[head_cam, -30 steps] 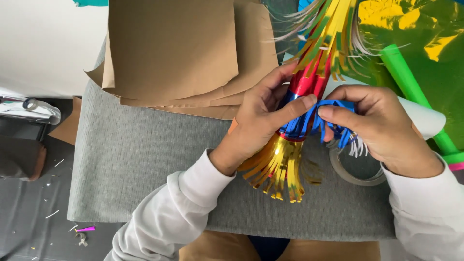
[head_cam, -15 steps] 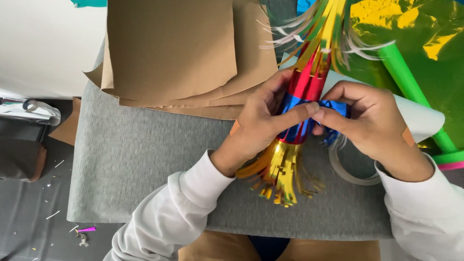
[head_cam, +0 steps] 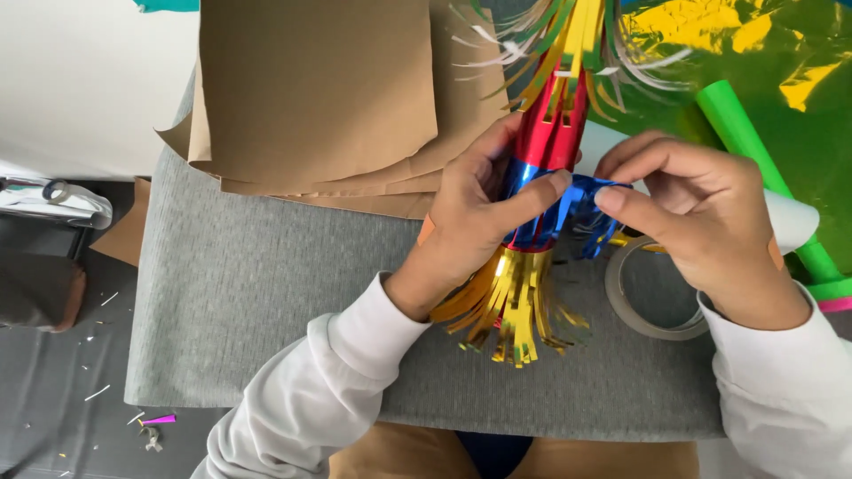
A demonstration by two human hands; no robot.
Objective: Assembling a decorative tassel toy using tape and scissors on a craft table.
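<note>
Left hand (head_cam: 475, 226): clamped around the foil-fringed tube (head_cam: 541, 168).
Right hand (head_cam: 701, 226): blue fringe strip (head_cam: 581, 208) pinched against tube.
Nearby: tape roll (head_cam: 643, 297).

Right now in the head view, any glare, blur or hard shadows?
Head view: even, soft light, no hard shadows on the grey mat. Glare on the green-yellow film and glints on the foil cone. Both hands, left and right, are sharp; thin foil strips at the top edge look slightly smeared.
</note>
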